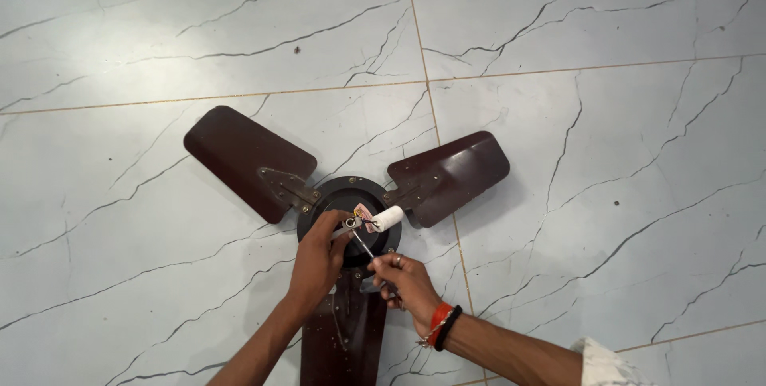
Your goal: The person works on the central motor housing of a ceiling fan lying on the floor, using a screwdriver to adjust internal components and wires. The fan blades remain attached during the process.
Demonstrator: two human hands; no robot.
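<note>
Ceiling fan point(351, 210) laid flat on tiled floor point(598, 194), hub gripped by left hand point(317, 262), screwdriver point(365, 247) pinched in right hand point(405, 281), white capacitor point(388, 218) seen beside hub.

Bright, even light; soft shadows, mild glare, sharp focus.

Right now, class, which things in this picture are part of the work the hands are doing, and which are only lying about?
In the work:
fan
blades
white cylinder
thin tool
left hand, at the hub
right hand, holding the tool

Lying about:
nothing loose; only the tiled floor and a small dark speck
</note>
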